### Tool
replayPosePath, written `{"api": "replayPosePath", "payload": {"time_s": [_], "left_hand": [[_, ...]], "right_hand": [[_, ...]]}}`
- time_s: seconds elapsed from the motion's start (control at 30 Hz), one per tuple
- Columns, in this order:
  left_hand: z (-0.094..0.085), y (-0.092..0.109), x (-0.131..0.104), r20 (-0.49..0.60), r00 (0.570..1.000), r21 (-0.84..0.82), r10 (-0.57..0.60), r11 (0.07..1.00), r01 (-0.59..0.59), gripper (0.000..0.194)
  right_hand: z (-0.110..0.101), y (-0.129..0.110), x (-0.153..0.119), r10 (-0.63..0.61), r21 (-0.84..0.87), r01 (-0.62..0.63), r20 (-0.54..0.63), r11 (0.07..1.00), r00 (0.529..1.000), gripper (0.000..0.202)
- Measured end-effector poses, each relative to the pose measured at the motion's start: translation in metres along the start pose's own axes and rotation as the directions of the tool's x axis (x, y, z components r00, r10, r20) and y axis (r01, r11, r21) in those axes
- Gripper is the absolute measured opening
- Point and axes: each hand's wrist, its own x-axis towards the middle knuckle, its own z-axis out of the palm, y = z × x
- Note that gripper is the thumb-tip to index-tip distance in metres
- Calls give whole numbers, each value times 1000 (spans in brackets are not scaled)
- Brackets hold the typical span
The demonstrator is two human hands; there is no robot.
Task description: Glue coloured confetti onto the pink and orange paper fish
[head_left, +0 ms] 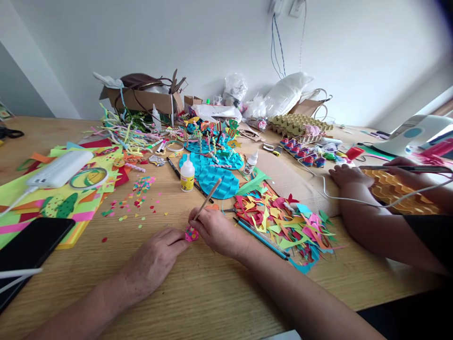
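Observation:
A small pink paper cutout (191, 234) with coloured dots lies on the table between my two hands. My left hand (155, 257) has its fingers together, pinching the cutout's left edge. Held in my right hand (219, 232), a thin wooden stick (211, 196) slants up and to the right; its lower end is hidden by my fingers at the cutout. Beyond my hands stands an upright glue bottle (187, 175) with a yellow label. Loose paper dots (143, 185) are heaped and scattered to the left of it.
Blue painted card discs (218, 182) lie behind the glue bottle. Paper scraps (283, 219) and blue pens (264, 240) are at right, coloured sheets (76, 231) and a phone (33, 248) at left. A co-worker's arms (368, 222) reach over an orange egg tray (396, 189).

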Motion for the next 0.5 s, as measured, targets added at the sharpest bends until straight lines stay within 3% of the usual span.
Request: {"api": "replayPosePath", "payload": {"time_s": [0.5], "left_hand": [[0, 0, 0, -39, 999, -11, 2, 1000, -2, 34]], "right_hand": [[2, -3, 0, -12, -12, 12, -4, 1000, 1000, 9]]}}
